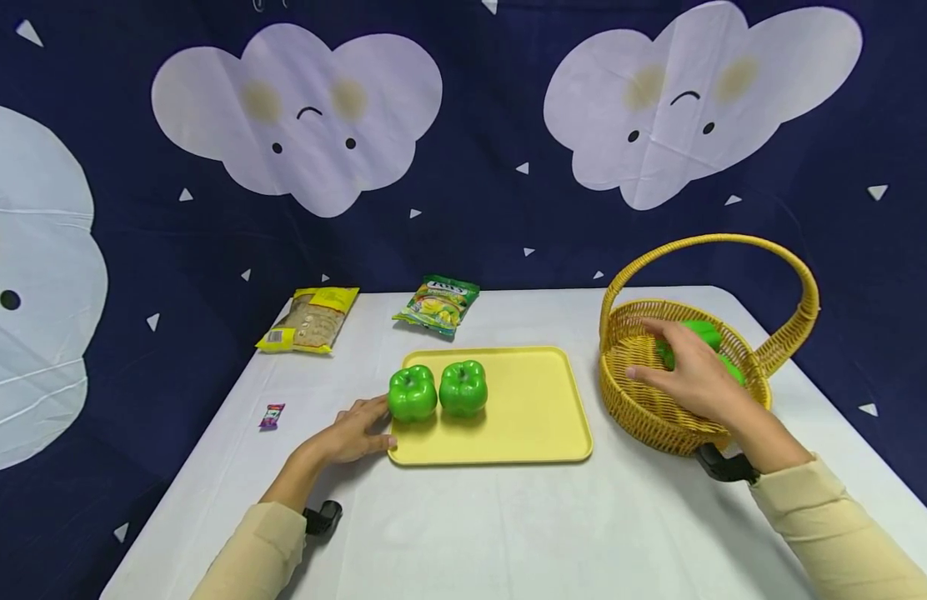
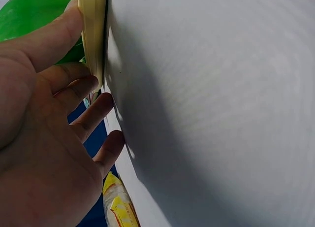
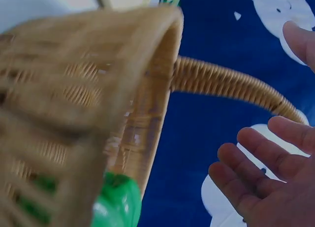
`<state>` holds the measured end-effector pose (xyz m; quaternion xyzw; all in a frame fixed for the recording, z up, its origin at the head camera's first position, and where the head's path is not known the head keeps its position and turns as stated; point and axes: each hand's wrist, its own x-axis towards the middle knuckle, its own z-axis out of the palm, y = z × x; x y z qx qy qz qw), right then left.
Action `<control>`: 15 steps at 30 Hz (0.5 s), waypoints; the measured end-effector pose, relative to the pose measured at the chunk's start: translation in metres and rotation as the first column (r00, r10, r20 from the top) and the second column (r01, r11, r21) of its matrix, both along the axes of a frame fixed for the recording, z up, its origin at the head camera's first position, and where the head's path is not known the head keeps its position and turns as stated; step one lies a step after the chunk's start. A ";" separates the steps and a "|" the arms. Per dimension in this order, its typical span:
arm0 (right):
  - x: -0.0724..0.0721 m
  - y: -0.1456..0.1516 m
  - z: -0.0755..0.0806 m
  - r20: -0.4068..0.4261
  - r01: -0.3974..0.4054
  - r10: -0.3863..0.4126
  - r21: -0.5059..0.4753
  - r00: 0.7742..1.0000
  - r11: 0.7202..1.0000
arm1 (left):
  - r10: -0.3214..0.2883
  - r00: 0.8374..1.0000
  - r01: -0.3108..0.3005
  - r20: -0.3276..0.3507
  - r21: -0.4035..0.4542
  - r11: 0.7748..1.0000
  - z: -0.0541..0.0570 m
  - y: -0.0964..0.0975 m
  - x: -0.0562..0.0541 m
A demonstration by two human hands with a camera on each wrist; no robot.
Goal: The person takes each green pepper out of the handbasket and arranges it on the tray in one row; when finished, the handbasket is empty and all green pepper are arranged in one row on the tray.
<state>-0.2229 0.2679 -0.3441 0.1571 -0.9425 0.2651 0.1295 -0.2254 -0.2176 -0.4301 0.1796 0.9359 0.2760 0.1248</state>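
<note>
While the left hand [image 1: 356,429], fingers loosely extended, touches the left rim of the smooth yellow tray [image 1: 531,408], whose long axis runs left to right, the right hand [image 1: 692,371], spread and empty, hangs over the round woven basket [image 1: 634,408]. Two glossy, lobed green peppers [image 1: 413,393] stand upright on the tray's left end.

Peppers [image 1: 463,389] look glossy, tray [image 1: 534,408] smooth plastic — basket [image 1: 638,418] rough, woven wicker.

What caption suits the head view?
Left hand touching a yellow tray with two green peppers, right hand over a wicker basket.
</note>
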 end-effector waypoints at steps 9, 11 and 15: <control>0.002 0.027 -0.003 0.068 0.116 -0.120 0.057 0.990 0.992 | -0.003 1.000 0.003 -0.004 0.004 1.000 -0.001 0.000 0.000; 0.001 0.034 -0.005 0.070 0.130 -0.135 0.063 0.988 0.989 | 0.000 1.000 0.000 0.000 0.002 1.000 -0.001 0.000 0.000; -0.001 0.046 -0.010 0.068 0.142 -0.147 0.067 0.987 0.988 | 0.011 1.000 -0.011 0.010 0.002 1.000 -0.001 0.000 0.000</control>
